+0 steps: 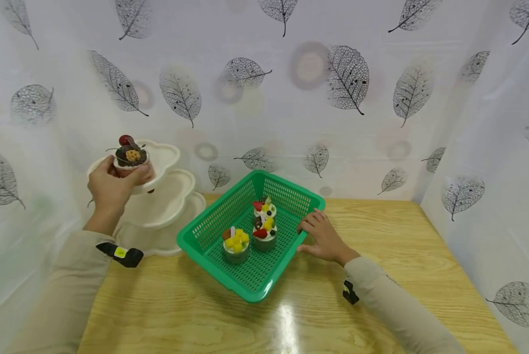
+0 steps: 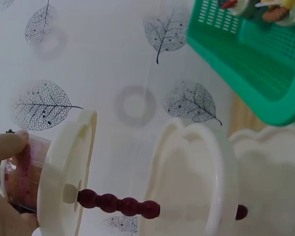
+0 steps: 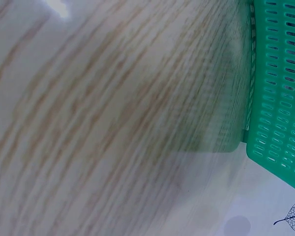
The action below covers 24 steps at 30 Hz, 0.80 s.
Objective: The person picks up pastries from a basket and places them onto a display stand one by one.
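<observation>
My left hand (image 1: pixel 111 186) grips a dessert cup (image 1: pixel 132 162) topped with chocolate, a walnut and a cherry. In the left wrist view, the cup's base (image 2: pixel 32 172) is right at the top tier (image 2: pixel 64 172) of a white three-tier stand with scalloped plates. At the far right, my right hand (image 1: pixel 324 236) holds the rim of a green plastic basket (image 1: pixel 220 278), fingers over the edge and thumb on the outside. Inside the basket are three fruit-topped dessert cups, the nearest with yellow mango cubes (image 1: pixel 236 242). Only a sliver of the right hand shows in the right wrist view.
The stand's lower tiers (image 1: pixel 158 201) sit just left of the basket, joined by a dark red beaded post (image 2: pixel 119 204). Beneath is a glossy wooden table (image 1: pixel 379 295). A white curtain (image 1: pixel 282 123) with leaf prints hangs behind and along the sides.
</observation>
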Motion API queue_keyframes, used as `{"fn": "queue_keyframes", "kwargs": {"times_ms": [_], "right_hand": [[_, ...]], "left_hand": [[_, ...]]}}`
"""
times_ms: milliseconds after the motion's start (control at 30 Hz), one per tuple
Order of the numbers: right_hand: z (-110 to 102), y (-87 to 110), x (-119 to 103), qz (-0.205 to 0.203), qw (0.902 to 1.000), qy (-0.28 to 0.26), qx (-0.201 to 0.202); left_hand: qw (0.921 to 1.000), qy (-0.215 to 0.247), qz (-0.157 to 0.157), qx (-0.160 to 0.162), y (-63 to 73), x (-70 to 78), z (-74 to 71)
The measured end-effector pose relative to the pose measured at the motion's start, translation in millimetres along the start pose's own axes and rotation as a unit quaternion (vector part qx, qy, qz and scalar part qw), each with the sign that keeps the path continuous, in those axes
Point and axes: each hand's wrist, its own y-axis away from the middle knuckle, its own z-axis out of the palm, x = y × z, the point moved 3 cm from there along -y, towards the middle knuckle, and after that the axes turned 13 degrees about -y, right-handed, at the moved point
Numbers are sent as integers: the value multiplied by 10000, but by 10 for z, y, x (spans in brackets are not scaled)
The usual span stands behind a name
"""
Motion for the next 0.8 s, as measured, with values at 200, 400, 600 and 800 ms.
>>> {"fn": "queue_keyframes", "kwargs": {"times_ms": [200,400,600,800], "right_hand": [[2,9,-1,-66,10000,-7,28],[5,-2,2,-143,9998,105,90],[12,-5,17,-67,9999,100,0],[7,8,28,34,10000,68,-60]], "left_hand": [[9982,-544,111,-235,-6,-9,-56],[9963,-777,130,-336,-5,-7,-97],[9968,-662,159,-420,1,-14,-118],[9955,-821,194,-432,-7,-5,-87]]}}
